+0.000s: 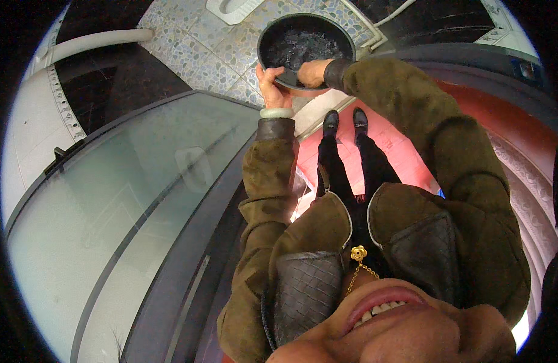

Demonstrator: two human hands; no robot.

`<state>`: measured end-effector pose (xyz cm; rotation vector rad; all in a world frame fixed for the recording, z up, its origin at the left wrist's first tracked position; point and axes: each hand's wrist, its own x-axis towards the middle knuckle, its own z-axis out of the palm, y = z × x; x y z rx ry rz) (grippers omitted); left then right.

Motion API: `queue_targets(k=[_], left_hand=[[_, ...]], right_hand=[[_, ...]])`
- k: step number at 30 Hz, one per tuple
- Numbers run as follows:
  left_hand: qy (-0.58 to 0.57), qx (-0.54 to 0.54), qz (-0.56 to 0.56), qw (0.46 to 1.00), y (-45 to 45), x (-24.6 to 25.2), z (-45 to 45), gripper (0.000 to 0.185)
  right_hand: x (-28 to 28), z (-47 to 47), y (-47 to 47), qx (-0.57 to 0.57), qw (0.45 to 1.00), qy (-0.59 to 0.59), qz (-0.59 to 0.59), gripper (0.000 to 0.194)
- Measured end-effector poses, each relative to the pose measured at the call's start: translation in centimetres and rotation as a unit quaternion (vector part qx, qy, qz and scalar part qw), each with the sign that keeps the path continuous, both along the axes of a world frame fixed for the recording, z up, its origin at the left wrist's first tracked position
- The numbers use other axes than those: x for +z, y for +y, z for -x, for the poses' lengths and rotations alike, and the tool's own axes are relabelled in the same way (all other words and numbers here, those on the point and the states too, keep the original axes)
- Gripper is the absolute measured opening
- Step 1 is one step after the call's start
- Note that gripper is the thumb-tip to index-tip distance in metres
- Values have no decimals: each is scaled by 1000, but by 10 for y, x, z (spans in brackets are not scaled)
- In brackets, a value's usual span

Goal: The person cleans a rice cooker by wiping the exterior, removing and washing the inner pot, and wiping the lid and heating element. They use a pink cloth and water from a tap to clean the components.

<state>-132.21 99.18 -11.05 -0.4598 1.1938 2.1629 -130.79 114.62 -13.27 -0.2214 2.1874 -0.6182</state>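
Note:
A round black basin (306, 22) is held out in front of me, over the doorway sill. Liquid with bright ripples shows inside it. My left hand (273, 86), with a pale bangle (277, 113) at the wrist, grips the near left part of the rim, thumb over the edge. My right hand (313, 73) reaches in over the near right side of the basin. Its fingers are bent down inside and mostly hidden, so whether they hold anything cannot be told.
Beyond the sill (322, 109) lies a pebble-patterned tiled floor (211, 68) with a white squat toilet (233, 9). A frosted glass door (138, 181) stands at left. White pipes (102, 41) run along dark walls. My shoes (331, 120) rest on reddish floor.

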Motion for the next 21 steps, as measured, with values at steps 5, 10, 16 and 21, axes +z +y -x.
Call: queue_targets(k=[5, 10, 16, 21], left_hand=[[-27, -12, -30, 999, -1, 7, 6, 47], [38, 36, 48, 997, -4, 3, 14, 31], [-38, -40, 17, 998, -5, 9, 26, 39], [32, -26, 62, 997, 19, 5, 45, 30]], right_hand=[[12, 19, 0, -52, 972, 212, -83, 72], [30, 17, 13, -54, 996, 48, 46, 38], [61, -18, 14, -224, 966, 127, -34, 32], [75, -71, -3, -516, 645, 554, 105, 22]])
